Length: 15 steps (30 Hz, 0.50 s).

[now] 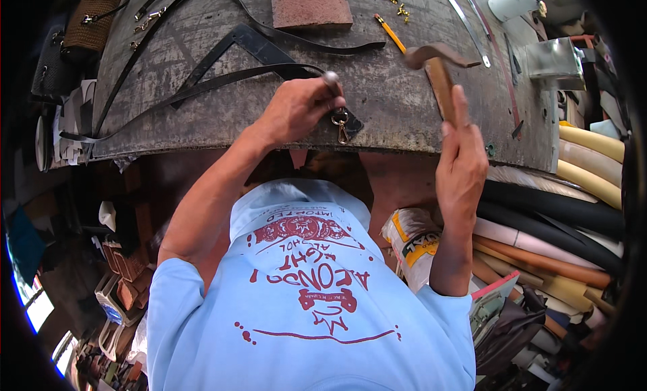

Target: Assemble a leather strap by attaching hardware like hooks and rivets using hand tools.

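Your left hand (296, 108) pinched a metal punch (331, 80) upright on the black strap end (348, 123) beside its brass clasp (341, 123), pinning it to the tabletop (391, 101). Your right hand (461, 158) gripped the hammer (438, 68) raised, just right of the punch.

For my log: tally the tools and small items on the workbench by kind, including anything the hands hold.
Hammer, in the right hand: 1
Metal punch, in the left hand: 1
Brass swivel clasp: 1
Yellow pencil: 1
Reddish-brown slab: 1
Total: 5
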Motion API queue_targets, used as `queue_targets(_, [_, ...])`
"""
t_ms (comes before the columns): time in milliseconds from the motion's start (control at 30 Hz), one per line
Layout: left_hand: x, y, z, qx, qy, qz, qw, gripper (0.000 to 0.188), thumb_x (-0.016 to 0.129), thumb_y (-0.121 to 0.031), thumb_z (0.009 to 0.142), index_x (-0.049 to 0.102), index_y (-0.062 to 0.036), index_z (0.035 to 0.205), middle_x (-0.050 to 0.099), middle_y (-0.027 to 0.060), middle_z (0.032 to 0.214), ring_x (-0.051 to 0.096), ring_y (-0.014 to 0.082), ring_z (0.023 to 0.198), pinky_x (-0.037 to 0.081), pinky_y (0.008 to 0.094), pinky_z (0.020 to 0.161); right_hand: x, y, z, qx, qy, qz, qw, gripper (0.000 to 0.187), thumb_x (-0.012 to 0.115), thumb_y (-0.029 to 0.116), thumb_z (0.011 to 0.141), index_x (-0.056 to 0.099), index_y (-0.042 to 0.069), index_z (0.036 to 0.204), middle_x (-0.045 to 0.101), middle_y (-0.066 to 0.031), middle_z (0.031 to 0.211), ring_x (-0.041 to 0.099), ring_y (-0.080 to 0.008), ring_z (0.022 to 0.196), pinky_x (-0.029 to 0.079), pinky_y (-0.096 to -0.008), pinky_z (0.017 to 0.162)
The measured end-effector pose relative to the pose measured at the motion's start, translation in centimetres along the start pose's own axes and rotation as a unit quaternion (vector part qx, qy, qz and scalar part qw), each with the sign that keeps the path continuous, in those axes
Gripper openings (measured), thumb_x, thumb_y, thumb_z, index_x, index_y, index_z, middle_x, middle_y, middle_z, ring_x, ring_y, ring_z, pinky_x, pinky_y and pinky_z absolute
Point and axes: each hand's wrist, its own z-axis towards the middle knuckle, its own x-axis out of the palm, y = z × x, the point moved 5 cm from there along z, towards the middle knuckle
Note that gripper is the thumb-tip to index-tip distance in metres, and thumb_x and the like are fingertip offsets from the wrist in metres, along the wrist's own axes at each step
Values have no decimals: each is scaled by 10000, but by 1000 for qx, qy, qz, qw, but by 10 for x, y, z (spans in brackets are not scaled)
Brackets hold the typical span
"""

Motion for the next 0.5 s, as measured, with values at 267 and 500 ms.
queue_targets(267, [-41,53,53,-226,-98,-74,966,235,571,-265,998,562,-38,1057,679,97,941,674,182,871,532,328,704,48,-130,67,142,-49,-229,962,409,578,211,976,562,247,1382,591,-117,1064,620,-302,931,506,-439,801])
queue_targets(500, [-27,48,84,25,8,359,933,217,638,-243,920,603,-91,1070,631,106,983,660,306,887,528,412,735,99,27,1,-33,-24,-28,999,277,714,281,869,700,61,1035,606,-79,947,565,-269,872,460,-383,751])
